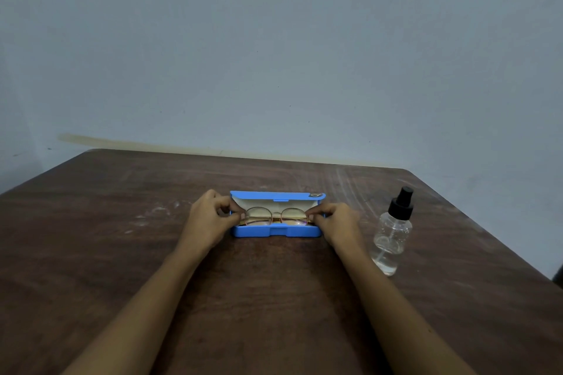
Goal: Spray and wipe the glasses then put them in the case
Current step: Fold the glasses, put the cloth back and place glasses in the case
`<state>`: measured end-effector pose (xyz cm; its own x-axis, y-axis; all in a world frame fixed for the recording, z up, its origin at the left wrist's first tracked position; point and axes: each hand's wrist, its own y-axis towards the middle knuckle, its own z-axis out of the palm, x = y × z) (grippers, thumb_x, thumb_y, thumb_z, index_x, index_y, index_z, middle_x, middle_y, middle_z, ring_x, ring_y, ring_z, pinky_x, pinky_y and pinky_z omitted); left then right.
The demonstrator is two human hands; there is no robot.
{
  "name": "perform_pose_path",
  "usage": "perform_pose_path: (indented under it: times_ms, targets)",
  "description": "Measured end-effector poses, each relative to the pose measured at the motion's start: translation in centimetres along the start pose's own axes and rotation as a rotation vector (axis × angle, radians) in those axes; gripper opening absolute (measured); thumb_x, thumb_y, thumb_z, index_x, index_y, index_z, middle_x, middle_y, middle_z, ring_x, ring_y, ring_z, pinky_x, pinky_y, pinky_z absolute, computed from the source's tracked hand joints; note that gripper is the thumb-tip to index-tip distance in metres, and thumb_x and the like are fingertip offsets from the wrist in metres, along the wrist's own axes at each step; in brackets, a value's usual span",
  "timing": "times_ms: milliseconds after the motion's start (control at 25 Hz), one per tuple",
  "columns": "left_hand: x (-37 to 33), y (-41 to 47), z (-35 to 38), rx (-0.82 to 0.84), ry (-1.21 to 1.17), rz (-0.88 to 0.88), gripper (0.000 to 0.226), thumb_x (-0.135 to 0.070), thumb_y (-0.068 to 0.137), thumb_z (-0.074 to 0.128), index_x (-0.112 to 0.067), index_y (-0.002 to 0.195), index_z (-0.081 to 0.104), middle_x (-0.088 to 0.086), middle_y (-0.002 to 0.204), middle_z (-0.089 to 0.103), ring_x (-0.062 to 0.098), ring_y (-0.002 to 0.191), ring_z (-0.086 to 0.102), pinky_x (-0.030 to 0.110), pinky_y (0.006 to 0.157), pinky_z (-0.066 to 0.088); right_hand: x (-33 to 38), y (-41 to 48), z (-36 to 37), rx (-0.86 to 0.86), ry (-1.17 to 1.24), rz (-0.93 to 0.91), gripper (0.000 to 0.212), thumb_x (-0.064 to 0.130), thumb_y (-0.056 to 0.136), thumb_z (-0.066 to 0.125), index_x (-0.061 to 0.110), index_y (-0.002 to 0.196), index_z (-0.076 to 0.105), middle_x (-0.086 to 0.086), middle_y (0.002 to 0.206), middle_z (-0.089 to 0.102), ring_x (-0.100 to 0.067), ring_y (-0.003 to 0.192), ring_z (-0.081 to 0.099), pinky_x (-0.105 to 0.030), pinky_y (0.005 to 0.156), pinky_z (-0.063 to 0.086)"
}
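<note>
A blue glasses case (275,232) lies open in the middle of the table, its lid tilted back and showing a pale lining. Thin gold-rimmed round glasses (275,216) sit folded inside it. My left hand (210,218) pinches the left end of the frame at the case's left side. My right hand (336,222) pinches the right end at the case's right side. A clear spray bottle (391,236) with a black pump top stands upright to the right of my right hand, apart from it.
The dark brown wooden table (122,253) has pale scuffs at the left and back right. Its far edge meets a grey-blue wall (274,55). The table's right corner edge runs close behind the bottle.
</note>
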<state>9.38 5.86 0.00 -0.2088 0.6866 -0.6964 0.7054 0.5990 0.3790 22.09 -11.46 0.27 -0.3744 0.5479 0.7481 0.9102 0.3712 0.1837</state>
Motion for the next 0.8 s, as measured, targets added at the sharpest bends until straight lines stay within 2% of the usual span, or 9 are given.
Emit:
perform_pose_path:
  times_ms: [160, 280, 400, 520, 600, 680, 760, 800]
  targets:
    - [0.0, -0.3, 0.1, 0.008, -0.002, 0.007, 0.003, -0.016, 0.079, 0.066, -0.016, 0.077, 0.069, -0.006, 0.079, 0.043, 0.011, 0.079, 0.044, 0.018, 0.059, 0.031, 0.1, -0.5, -0.1, 0.013, 0.013, -0.020, 0.018, 0.016, 0.087, 0.058, 0.019, 0.100, 0.071, -0.002, 0.105, 0.069, -0.017, 0.089, 0.060, -0.032, 0.080, 0.051]
    - [0.2, -0.5, 0.1, -0.041, -0.038, 0.019, 0.007, -0.018, 0.078, 0.067, -0.022, 0.084, 0.069, -0.001, 0.086, 0.050, 0.008, 0.077, 0.045, 0.017, 0.061, 0.036, 0.2, -1.2, -0.4, -0.031, 0.121, -0.054, 0.024, 0.012, 0.088, 0.052, 0.020, 0.098, 0.072, 0.001, 0.095, 0.066, -0.022, 0.086, 0.062, -0.035, 0.075, 0.051]
    - [0.3, -0.7, 0.0, -0.078, -0.087, 0.025, 0.011, -0.017, 0.078, 0.068, -0.026, 0.084, 0.065, 0.000, 0.088, 0.054, 0.005, 0.074, 0.047, 0.016, 0.062, 0.039, 0.1, -1.7, -0.5, -0.111, 0.193, -0.055, 0.025, 0.012, 0.087, 0.047, 0.023, 0.090, 0.070, 0.004, 0.098, 0.057, -0.010, 0.082, 0.053, -0.026, 0.068, 0.043]
    - [0.3, -1.1, 0.0, -0.165, -0.153, 0.010, 0.004, -0.011, 0.082, 0.058, -0.015, 0.080, 0.060, 0.004, 0.090, 0.057, 0.016, 0.078, 0.054, 0.025, 0.063, 0.043, 0.1, -2.4, -0.6, -0.182, 0.313, -0.018, 0.015, 0.012, 0.088, 0.045, 0.020, 0.090, 0.058, 0.000, 0.095, 0.060, -0.013, 0.080, 0.054, -0.027, 0.063, 0.041]
    - [0.2, -1.2, 0.0, -0.264, -0.243, -0.033, 0.008, -0.013, 0.086, 0.052, -0.008, 0.088, 0.058, 0.008, 0.094, 0.058, 0.024, 0.085, 0.055, 0.027, 0.067, 0.043, 0.4, -2.9, -0.8, -0.192, 0.415, -0.024, 0.012, 0.015, 0.092, 0.043, 0.017, 0.102, 0.051, 0.001, 0.097, 0.056, -0.014, 0.084, 0.052, -0.021, 0.062, 0.039]
    - [-0.5, -1.2, 0.1, -0.253, -0.380, -0.078, 0.022, -0.022, 0.092, 0.045, -0.012, 0.107, 0.057, 0.000, 0.107, 0.051, 0.018, 0.098, 0.052, 0.023, 0.077, 0.043, 0.7, -3.1, -0.9, -0.134, 0.518, -0.065, 0.027, 0.025, 0.096, 0.040, 0.019, 0.122, 0.046, 0.006, 0.113, 0.050, -0.011, 0.102, 0.049, -0.018, 0.076, 0.040]
    - [-1.2, -1.3, 0.5, -0.138, -0.454, -0.090, 0.035, -0.034, 0.096, 0.035, -0.023, 0.125, 0.050, -0.009, 0.117, 0.040, 0.011, 0.111, 0.043, 0.030, 0.095, 0.039, 0.6, -2.9, -0.7, -0.013, 0.562, -0.096, 0.040, 0.037, 0.097, 0.034, 0.026, 0.135, 0.039, 0.013, 0.124, 0.041, -0.005, 0.118, 0.038, -0.024, 0.097, 0.032]
    - [-1.4, -1.4, 0.7, -0.085, -0.455, -0.098, 0.038, -0.038, 0.096, 0.030, -0.026, 0.129, 0.047, -0.011, 0.118, 0.038, 0.009, 0.113, 0.040, 0.030, 0.097, 0.035, 0.5, -2.7, -0.5, 0.048, 0.561, -0.096, 0.043, 0.042, 0.096, 0.031, 0.029, 0.137, 0.038, 0.016, 0.126, 0.039, -0.004, 0.121, 0.034, -0.027, 0.104, 0.027]
